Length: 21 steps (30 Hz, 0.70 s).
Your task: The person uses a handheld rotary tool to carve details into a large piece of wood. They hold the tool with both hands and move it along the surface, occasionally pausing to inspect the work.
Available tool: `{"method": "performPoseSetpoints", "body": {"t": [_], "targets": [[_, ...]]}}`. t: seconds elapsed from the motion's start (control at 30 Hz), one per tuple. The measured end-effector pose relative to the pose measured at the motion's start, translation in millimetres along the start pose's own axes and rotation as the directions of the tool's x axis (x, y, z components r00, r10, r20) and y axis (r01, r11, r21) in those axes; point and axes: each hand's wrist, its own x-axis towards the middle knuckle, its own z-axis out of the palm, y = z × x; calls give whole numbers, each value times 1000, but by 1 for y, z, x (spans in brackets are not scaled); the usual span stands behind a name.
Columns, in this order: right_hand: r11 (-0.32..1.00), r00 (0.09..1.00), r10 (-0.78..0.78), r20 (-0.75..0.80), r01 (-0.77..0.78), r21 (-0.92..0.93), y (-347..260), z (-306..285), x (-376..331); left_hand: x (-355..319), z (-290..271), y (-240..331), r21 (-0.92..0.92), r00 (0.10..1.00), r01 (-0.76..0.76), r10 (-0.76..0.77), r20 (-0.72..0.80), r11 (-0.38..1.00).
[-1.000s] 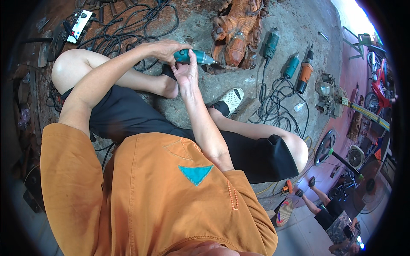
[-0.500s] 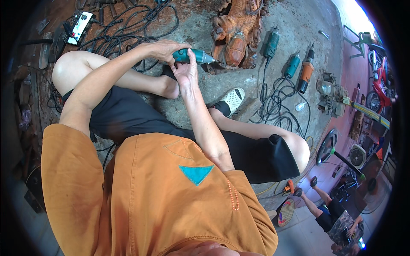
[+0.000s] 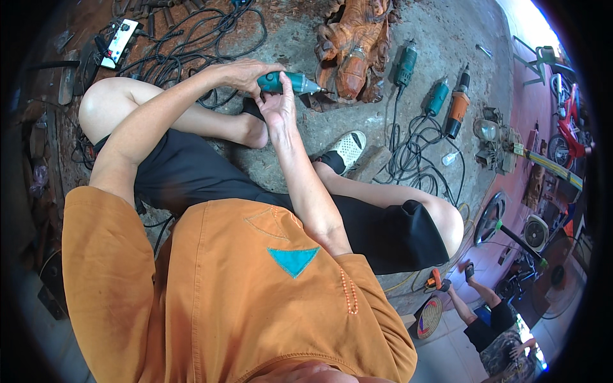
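Observation:
With both hands I hold a green die grinder (image 3: 299, 83) level, its nose pointing right. My left hand (image 3: 244, 75) wraps the rear end of its body. From below, my right hand (image 3: 279, 110) supports it, palm up, thumb along the near side and other fingers partly hidden. The grinder's thin bit reaches the near end of a reddish-brown wood carving (image 3: 357, 48) lying on the floor. Whether the bit touches the wood, I cannot tell.
Right of the carving lie two more green die grinders (image 3: 405, 66) (image 3: 438, 97) and an orange one (image 3: 458, 108), with tangled cords (image 3: 415, 150). A white power strip (image 3: 120, 43) and black cables (image 3: 217, 29) are at far left. A person (image 3: 495, 325) stands at lower right.
My hands and the die grinder stay almost in place. The person at lower right has shifted their legs and arms slightly.

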Motion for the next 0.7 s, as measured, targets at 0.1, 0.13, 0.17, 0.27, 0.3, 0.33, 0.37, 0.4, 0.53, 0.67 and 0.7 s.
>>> {"method": "performPoseSetpoints", "body": {"t": [0.1, 0.13, 0.17, 0.27, 0.3, 0.33, 0.37, 0.4, 0.53, 0.67, 0.7], "targets": [[1000, 1000, 10, -4, -10, 13, 2, -3, -3, 2, -2, 4, 6, 998, 31, -32, 63, 999], [1000, 1000, 3, -19, -3, 15, 3, -3, -4, 2, -5, 8, 1, 992, 64, -64, 109, 998], [1000, 1000, 0, -31, 0, 16, 6, -2, -5, 2, -3, 5, 0, 994, 52, -52, 101, 999], [1000, 998, -7, -55, 8, 17, 8, 1, -5, 0, -2, 1, -10, 996, 35, -34, 85, 999], [1000, 998, -11, -62, 13, 16, 8, 0, -3, -1, -5, 4, -19, 995, 42, -40, 87, 999], [1000, 999, -11, -50, 11, 11, 6, 0, -2, -1, -7, 6, -28, 995, 48, -46, 88, 998], [1000, 999, -8, -37, 8, 6, 3, 0, 0, -1, -8, 8, -33, 996, 50, -48, 77, 998], [1000, 1000, -6, -24, 6, 0, 1, 0, 1, -1, -9, 10, -38, 997, 52, -49, 67, 998], [1000, 1000, -14, -23, 14, 10, -1, -1, 1, 0, -11, 11, -30, 997, 45, -43, 60, 999], [1000, 999, -10, -38, 11, 22, 1, -1, -2, 3, -3, 5, -3, 998, 21, -21, 63, 1000], [1000, 999, -9, -43, 10, 26, 3, -1, -5, 4, -1, 1, -12, 996, 29, -28, 80, 1000]]}}
